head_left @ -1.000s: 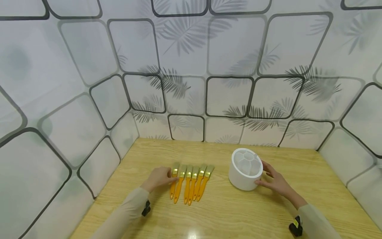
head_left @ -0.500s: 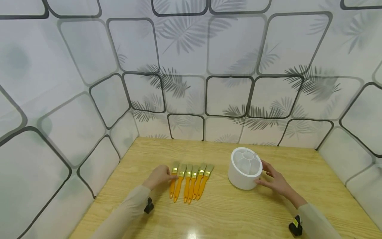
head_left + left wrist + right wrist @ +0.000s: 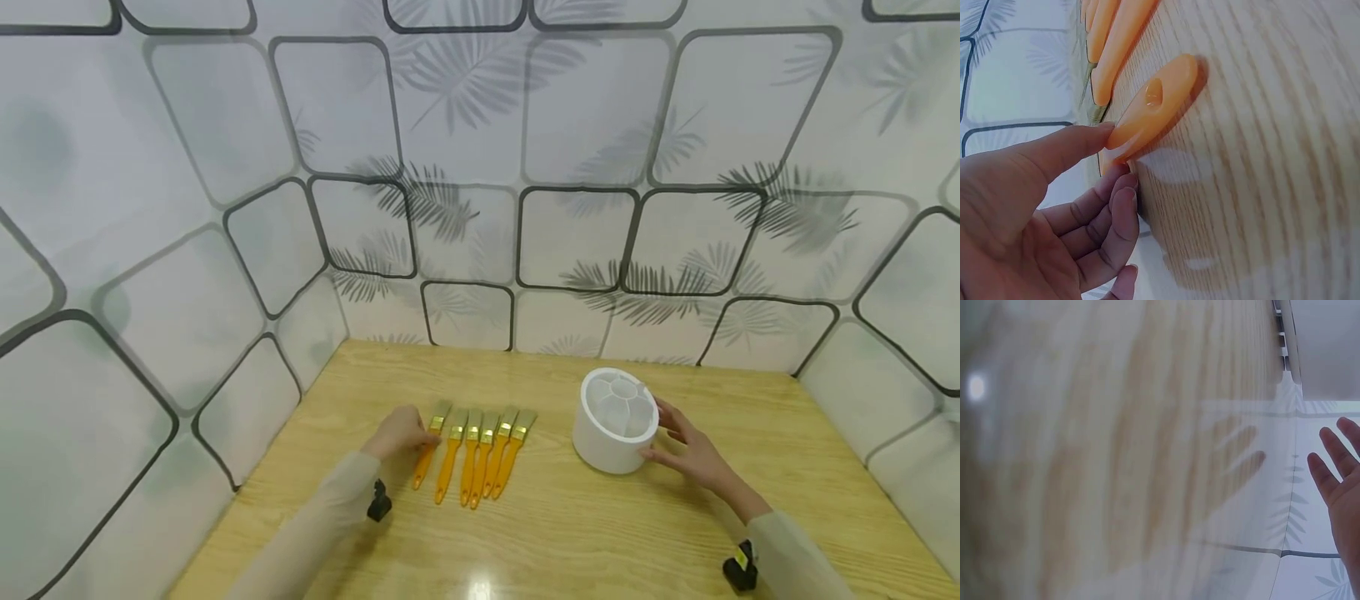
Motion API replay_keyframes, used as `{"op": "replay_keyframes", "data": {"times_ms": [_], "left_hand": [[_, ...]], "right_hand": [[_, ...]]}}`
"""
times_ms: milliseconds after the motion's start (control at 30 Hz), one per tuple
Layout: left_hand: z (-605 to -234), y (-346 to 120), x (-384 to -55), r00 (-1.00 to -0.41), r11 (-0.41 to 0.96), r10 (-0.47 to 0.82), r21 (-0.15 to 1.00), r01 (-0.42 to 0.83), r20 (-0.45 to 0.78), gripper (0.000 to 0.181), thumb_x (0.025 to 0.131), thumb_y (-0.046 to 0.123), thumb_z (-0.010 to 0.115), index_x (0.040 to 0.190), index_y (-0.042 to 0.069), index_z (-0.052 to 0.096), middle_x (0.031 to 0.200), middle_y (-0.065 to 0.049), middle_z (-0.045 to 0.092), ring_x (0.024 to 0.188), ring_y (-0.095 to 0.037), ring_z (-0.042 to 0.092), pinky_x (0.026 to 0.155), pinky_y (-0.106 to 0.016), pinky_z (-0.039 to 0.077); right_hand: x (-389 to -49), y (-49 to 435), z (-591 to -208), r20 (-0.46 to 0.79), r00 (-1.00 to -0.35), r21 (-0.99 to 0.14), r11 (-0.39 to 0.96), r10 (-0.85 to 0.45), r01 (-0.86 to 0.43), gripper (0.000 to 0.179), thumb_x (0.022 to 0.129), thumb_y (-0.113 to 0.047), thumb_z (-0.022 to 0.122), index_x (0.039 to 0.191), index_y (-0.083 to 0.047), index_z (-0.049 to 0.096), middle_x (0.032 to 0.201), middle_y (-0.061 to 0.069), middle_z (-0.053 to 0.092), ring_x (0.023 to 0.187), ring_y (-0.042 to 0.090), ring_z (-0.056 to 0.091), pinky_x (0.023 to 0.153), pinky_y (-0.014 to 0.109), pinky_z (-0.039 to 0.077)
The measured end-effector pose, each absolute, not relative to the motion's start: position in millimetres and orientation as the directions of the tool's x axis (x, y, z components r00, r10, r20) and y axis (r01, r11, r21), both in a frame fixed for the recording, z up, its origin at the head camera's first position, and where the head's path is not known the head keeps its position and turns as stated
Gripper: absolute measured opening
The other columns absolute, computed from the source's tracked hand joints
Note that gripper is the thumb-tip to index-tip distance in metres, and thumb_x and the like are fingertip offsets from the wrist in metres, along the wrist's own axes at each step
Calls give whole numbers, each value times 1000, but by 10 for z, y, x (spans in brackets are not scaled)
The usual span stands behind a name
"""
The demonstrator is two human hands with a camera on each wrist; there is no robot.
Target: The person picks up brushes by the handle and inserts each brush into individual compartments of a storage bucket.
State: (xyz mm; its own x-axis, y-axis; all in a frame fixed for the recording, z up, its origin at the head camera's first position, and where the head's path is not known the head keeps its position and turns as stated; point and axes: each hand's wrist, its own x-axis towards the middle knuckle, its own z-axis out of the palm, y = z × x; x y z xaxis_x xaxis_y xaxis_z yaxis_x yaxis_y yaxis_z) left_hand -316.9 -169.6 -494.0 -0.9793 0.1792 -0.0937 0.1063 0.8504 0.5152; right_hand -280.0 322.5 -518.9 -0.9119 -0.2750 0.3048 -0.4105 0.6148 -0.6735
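Note:
My left hand [image 3: 397,433] pinches the leftmost paintbrush [image 3: 423,468] of a row, thumb and fingertips near the middle of its orange handle. In the left wrist view, the holed handle end [image 3: 1175,78] lies close over the wood, and the bristles are out of sight behind the fingers. Several more paintbrushes [image 3: 483,454] lie side by side to the right, bristles pointing away. A white round organizer [image 3: 609,450] with divided compartments stands at the right. My right hand [image 3: 692,457] is at its right side, thumb and fingers spread; in the right wrist view the fingers [image 3: 1329,459] look straight.
The wooden table [image 3: 570,533] reaches a patterned cloth wall [image 3: 465,317] at the back, with more cloth along the left and right sides. A black wrist camera [image 3: 378,502] sits under the left sleeve, and another camera [image 3: 741,568] under the right.
My left hand has drawn the leftmost paintbrush slightly left, and its handle end has swung away from the row. The right hand and the organizer have stayed in place.

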Motion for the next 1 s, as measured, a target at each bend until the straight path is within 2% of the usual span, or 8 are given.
{"op": "replay_keyframes", "data": {"times_ms": [133,300,433,667,767,1000], "left_hand": [[-4907,-1694,-3191,-981,864,158,498,80,-116,34,73,33,78,55,7,64,52,1,61,49,-11,54,49,-23,44],[-4871,-1709,-3183,-982,872,144,485,66,-125,37,72,35,78,53,6,65,51,-1,61,46,-9,47,44,-20,37],[-4873,-1735,-3183,-983,866,140,496,62,-122,37,72,35,78,51,7,64,50,-1,61,44,-9,45,42,-20,33],[-4886,-1757,-3190,-982,848,127,529,36,-137,34,73,33,78,54,7,66,50,2,61,48,-11,58,49,-22,45],[-4891,-1769,-3184,-981,836,129,548,29,-145,33,74,31,77,55,6,67,51,0,63,48,-12,59,50,-23,47],[-4896,-1798,-3194,-976,794,142,608,13,-165,30,74,27,78,58,4,69,54,-3,64,49,-15,62,53,-26,52]], "right_hand": [[-2756,3186,-5083,324,-899,-671,598,-295,-438,89,78,-14,75,147,-9,19,131,29,47,115,48,47,88,63,41],[-2712,3148,-5000,319,-895,-668,596,-313,-446,89,78,-12,74,146,-4,18,130,32,45,113,50,46,86,64,40],[-2768,3208,-5125,315,-898,-675,592,-309,-440,93,78,-14,75,149,-11,15,134,28,44,116,47,45,87,63,40],[-2609,3089,-4887,301,-906,-693,584,-299,-423,88,80,-12,73,147,-5,17,132,32,43,115,50,45,89,63,39],[-2639,3109,-4939,299,-908,-699,580,-294,-419,87,80,-13,73,147,-6,17,133,31,43,115,49,46,90,62,40],[-2783,3221,-5176,302,-908,-689,591,-291,-419,92,80,-15,73,149,-16,13,135,27,43,117,46,46,91,60,41]]}}
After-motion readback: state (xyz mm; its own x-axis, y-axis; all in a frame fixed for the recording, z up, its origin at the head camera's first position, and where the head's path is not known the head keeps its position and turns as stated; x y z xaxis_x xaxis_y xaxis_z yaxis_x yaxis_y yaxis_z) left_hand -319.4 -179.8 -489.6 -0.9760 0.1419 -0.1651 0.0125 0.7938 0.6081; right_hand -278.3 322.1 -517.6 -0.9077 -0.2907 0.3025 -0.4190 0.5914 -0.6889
